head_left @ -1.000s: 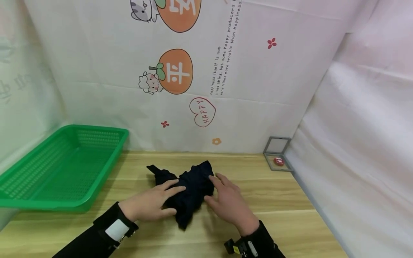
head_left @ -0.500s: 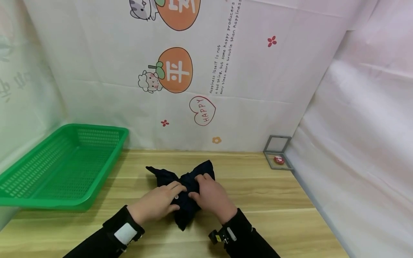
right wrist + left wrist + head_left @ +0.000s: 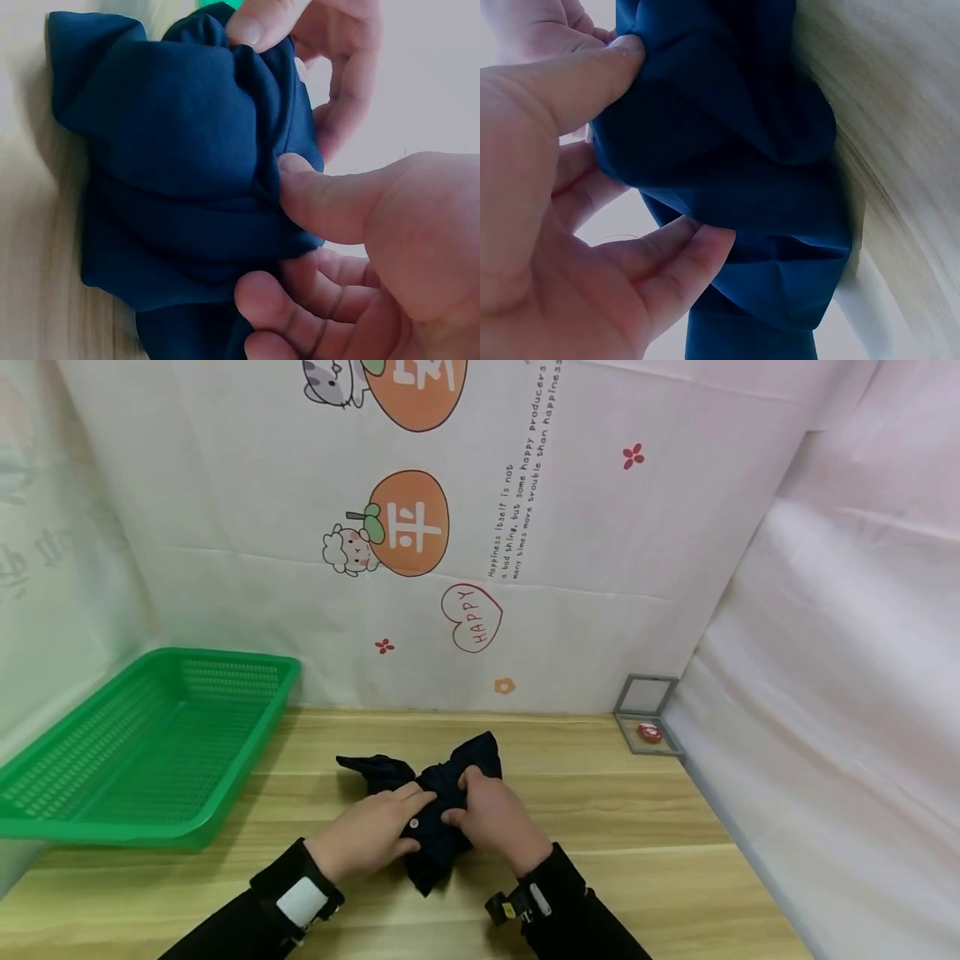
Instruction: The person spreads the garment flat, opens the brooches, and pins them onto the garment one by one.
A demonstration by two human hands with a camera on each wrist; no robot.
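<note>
A crumpled dark navy cloth garment [image 3: 431, 862] lies on the wooden table in front of me, with a small pale button [image 3: 414, 823] showing. My left hand [image 3: 369, 832] pinches its near left part between thumb and fingers. On the other side, my right hand [image 3: 498, 820] grips the fabric with curled fingers. In the left wrist view, the left thumb [image 3: 592, 79] presses on a fold of the bunched cloth [image 3: 720, 112]. The right thumb [image 3: 322, 199] bears on the cloth's edge in the right wrist view, close to the left fingers. Some fingertips are hidden by the fabric.
At the left stands a green perforated plastic basket [image 3: 288, 710]. A small grey-framed open case [image 3: 647, 693] with a red item [image 3: 649, 732] in it sits at the back right corner. Printed white sheeting [image 3: 570, 635] hangs behind the table [image 3: 615, 827] and along its sides.
My right hand has moved left onto the garment and curled its fingers into it. The left hand has shifted slightly right and closed in. The pale button has come into sight.
</note>
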